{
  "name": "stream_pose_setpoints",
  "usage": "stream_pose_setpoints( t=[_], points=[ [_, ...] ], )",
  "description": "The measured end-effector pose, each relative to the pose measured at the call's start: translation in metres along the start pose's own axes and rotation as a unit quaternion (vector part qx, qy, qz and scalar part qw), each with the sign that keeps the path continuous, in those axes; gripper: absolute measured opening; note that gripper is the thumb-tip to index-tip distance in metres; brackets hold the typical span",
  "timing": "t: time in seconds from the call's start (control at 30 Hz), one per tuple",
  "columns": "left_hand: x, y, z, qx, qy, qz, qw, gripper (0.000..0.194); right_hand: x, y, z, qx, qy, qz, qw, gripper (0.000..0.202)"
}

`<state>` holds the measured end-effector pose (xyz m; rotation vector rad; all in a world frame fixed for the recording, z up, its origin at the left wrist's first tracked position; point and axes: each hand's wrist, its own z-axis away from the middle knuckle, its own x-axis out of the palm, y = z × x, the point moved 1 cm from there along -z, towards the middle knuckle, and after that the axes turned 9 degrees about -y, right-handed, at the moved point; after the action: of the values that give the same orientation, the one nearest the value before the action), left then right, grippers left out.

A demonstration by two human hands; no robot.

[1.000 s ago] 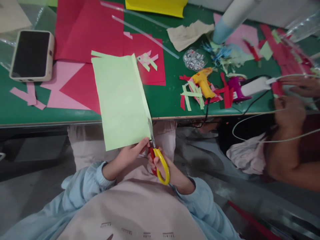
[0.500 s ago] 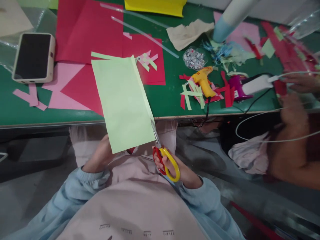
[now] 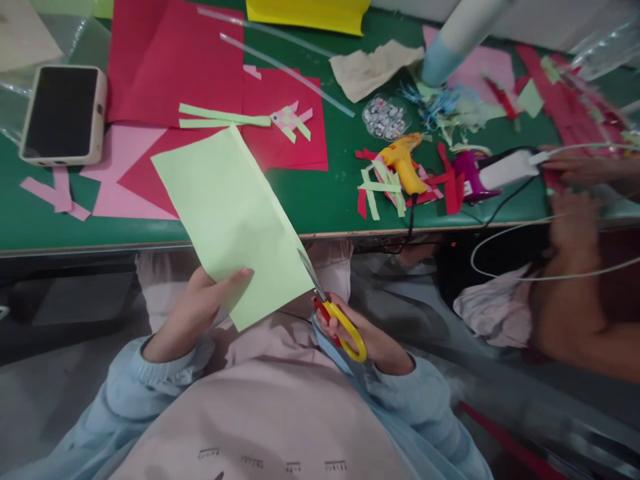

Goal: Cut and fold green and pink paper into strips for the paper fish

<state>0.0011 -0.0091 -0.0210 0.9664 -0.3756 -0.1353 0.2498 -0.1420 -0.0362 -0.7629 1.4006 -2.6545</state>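
One pale green sheet (image 3: 233, 213) juts past the front edge of the table (image 3: 320, 200), whose bare surface shows between it and the glue gun (image 3: 407, 167). It looks smooth, with a narrow band along its right side. The left hand (image 3: 200, 303) pinches its near-left edge, thumb on top; the right hand (image 3: 373, 333) grips the scissors (image 3: 332, 309), blades at the sheet's near-right corner.

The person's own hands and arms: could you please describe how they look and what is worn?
The left hand and right hand are bare, no gloves or bracelets showing. The left sleeve and right sleeve are light blue, loose and creased; the left one ends in a gathered cuff.
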Motion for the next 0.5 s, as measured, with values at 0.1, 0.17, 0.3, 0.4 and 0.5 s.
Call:
stream_pose_setpoints(
  t=[0.1, 0.17, 0.3, 0.4, 0.5],
  points=[
    [-0.003, -0.001, 0.002, 0.023, 0.015, -0.047, 0.999, 0.045, 0.006, -0.006, -0.001, -0.026, -0.015, -0.008, 1.0, 0.05],
    [-0.005, 0.001, 0.004, 0.03, 0.027, -0.085, 0.996, 0.047, 0.011, -0.011, -0.002, -0.029, -0.025, -0.018, 0.999, 0.053],
    [-0.008, 0.006, 0.007, 0.041, 0.024, -0.161, 0.986, 0.05, 0.017, -0.017, -0.004, -0.035, -0.031, -0.048, 0.998, 0.054],
    [-0.011, 0.011, 0.01, 0.053, 0.021, -0.23, 0.971, 0.047, 0.017, -0.015, -0.006, -0.042, -0.051, -0.065, 0.996, 0.052],
    [-0.012, 0.017, 0.012, 0.06, 0.011, -0.299, 0.952, 0.045, 0.016, -0.013, -0.008, -0.052, -0.064, -0.069, 0.994, 0.051]
  ],
)
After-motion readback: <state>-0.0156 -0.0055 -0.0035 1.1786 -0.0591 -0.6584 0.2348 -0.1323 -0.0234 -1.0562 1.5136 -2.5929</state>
